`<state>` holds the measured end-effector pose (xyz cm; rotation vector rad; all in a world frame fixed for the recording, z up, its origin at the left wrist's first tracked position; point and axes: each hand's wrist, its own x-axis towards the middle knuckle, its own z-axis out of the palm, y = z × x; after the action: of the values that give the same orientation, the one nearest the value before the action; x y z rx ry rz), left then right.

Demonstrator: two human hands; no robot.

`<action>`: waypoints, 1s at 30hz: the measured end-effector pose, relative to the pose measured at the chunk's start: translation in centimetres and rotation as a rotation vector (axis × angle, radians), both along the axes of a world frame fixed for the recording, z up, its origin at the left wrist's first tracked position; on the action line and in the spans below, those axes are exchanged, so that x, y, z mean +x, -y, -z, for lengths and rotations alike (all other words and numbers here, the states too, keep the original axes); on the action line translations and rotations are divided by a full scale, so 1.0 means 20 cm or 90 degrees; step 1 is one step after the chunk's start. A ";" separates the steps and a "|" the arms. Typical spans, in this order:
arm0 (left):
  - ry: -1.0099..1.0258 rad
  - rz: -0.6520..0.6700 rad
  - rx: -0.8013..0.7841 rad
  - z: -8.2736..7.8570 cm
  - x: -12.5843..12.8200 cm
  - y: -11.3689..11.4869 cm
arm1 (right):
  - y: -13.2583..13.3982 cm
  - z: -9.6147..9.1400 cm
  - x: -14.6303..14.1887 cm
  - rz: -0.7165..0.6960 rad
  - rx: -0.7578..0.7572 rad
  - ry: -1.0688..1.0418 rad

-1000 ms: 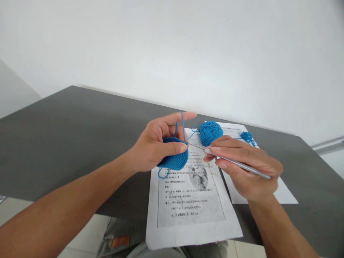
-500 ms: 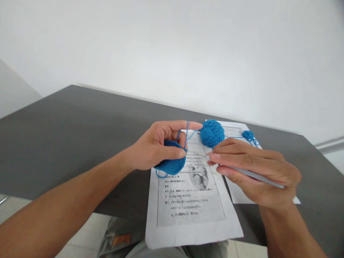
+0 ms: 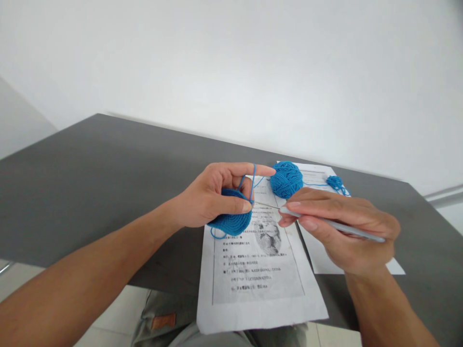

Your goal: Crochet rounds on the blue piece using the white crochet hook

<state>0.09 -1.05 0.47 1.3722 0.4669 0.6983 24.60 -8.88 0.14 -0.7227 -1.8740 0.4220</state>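
My left hand [image 3: 213, 195] pinches a round blue crochet piece [image 3: 231, 221] between thumb and fingers. A strand of blue yarn [image 3: 253, 176] runs over its outstretched index finger. My right hand [image 3: 340, 226] is closed on a thin silver crochet hook [image 3: 347, 229]. The hook's tip points left at the edge of the blue piece. Both hands hover just above a printed paper sheet [image 3: 258, 284] on the dark grey table [image 3: 108, 178]. A ball of blue yarn [image 3: 286, 179] lies just beyond the hands.
A second white sheet [image 3: 318, 176] lies under the yarn ball, with a small tangle of blue yarn [image 3: 334, 183] on its far right part. The printed sheet overhangs the table's near edge. My lap in grey trousers [image 3: 162, 318] shows below. A white wall stands behind the table.
My right hand has shifted to the right and slightly down with the hook. My left hand and the blue piece have lowered a little, the index finger flatter.
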 end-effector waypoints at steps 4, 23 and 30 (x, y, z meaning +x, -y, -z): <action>-0.024 0.003 -0.006 0.00 -0.01 -0.01 | 0.00 -0.03 0.02 -0.011 0.034 0.084; -0.044 0.048 0.011 0.01 0.00 -0.05 | 0.01 -0.11 0.04 -0.052 0.015 0.159; -0.049 0.072 0.015 -0.01 0.00 -0.04 | 0.02 -0.09 0.04 -0.029 0.004 0.119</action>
<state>0.06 -0.24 0.62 1.4405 0.4397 0.5610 25.35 -9.22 1.94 -0.7376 -2.0698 0.3890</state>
